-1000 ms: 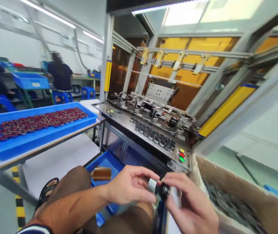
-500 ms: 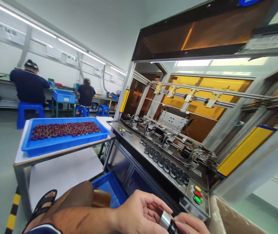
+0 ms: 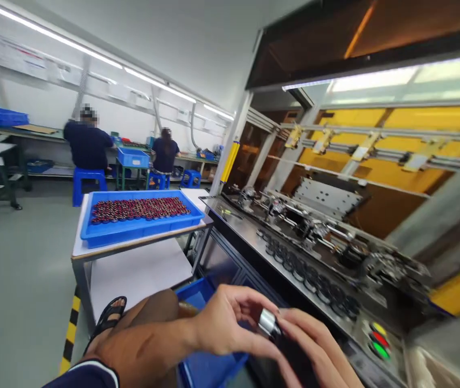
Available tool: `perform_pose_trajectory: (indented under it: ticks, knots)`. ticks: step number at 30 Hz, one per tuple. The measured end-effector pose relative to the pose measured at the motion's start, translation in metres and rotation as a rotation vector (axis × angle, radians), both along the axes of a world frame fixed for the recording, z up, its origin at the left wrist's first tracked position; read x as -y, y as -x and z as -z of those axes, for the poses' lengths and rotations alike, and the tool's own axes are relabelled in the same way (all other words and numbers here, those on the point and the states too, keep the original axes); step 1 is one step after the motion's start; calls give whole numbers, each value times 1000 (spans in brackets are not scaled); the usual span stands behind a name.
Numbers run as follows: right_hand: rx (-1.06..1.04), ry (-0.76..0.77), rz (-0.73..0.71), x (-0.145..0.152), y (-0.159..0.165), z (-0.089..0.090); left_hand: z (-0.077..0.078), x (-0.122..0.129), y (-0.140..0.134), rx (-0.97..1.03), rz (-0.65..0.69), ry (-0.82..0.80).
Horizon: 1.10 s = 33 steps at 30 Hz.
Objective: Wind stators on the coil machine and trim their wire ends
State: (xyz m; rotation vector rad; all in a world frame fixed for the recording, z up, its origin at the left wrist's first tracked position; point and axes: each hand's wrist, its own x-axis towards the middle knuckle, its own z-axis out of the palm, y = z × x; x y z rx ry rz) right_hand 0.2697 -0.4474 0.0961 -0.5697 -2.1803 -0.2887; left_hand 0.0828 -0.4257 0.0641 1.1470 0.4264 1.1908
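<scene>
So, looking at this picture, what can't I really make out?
All in the head view:
Black end of the silver-and-black piece: blurred, partly covered by the right hand.
Right wrist: cut off by the bottom edge.
What the seated worker on the left handles: hidden by their body.
Writing on the wall sheet: too small and blurred.
Details of the small parts in the blue tray: too small.

Along the front edge of the far counter [image 3: 61,138], two people [image 3: 88,148] in dark tops are sitting on blue stools [image 3: 88,186], a blue bin [image 3: 133,158] standing between them. Toward that counter's left end, a blue tray [image 3: 7,116] is resting. Ceiling lights [image 3: 64,41] are glowing; black-and-yellow tape [image 3: 70,335] is showing near the gray floor [image 3: 32,269].
</scene>
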Motion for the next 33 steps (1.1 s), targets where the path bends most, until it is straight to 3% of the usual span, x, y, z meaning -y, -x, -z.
perform_pose_trajectory:
  ticks: [5, 13, 19, 33]
  knots:
    - [-85, 48, 42, 10, 12, 4, -2, -1, 4, -11, 47, 94]
    - [-92, 104, 126, 9, 0, 7, -1, -13, -11, 10, 128, 162]
    - [-73, 125, 116, 8, -1, 9, -1, -13, -7, 13, 201, 205]
    - [-22, 62, 86, 3, 1, 11, 5, -8, -4, -52, 99, 120]
